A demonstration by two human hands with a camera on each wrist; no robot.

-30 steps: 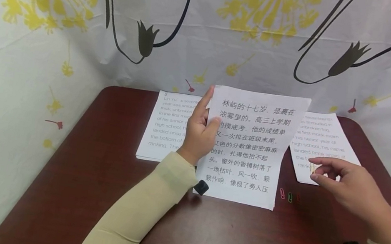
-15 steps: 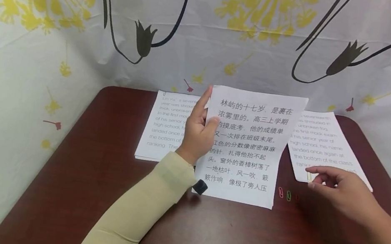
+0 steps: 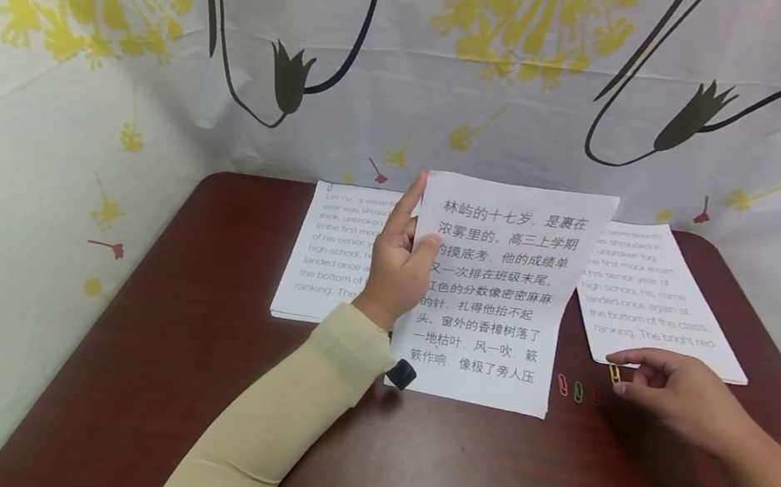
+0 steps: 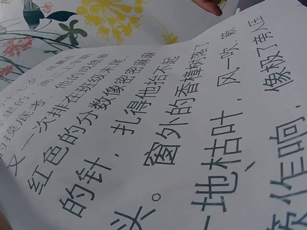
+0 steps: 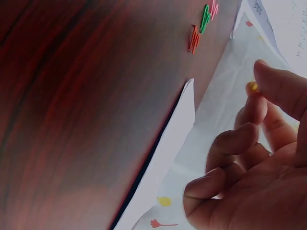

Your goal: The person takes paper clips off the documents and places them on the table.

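Left hand: my left hand (image 3: 398, 266) is raised ahead of me, thumb and fingers pinching, index finger pointing up.
Left arm: sleeved, angled up from the lower left.
Right hand: my right hand (image 3: 672, 388) is low, well right of the left, fingertips (image 5: 253, 87) pinched together.

Paper clips (image 3: 577, 389) right of sheet (image 3: 497, 293)

Counter (image 3: 203, 384): dark reddish wood-look top, smooth, low sheen. Printed sheet (image 3: 504, 294) at 12 o'clock and the stacks (image 3: 327, 259) beside it: matt white paper; backdrop (image 3: 78, 104) is creased printed cloth or plastic sheeting. Yellow paper clip (image 3: 614, 373) at 3 o'clock looks glossy-coated; sleeves (image 3: 273, 420) are matt beige knit cloth.
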